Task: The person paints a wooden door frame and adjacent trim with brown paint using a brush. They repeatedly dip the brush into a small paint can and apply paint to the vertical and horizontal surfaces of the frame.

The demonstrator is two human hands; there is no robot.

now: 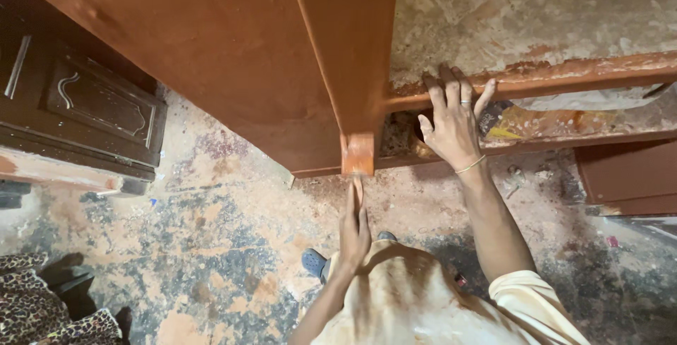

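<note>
A stained, dusty concrete floor (211,246) carries the reddish-brown wooden cabinet (233,56), with a dark carved panel (92,105) alongside.
</note>
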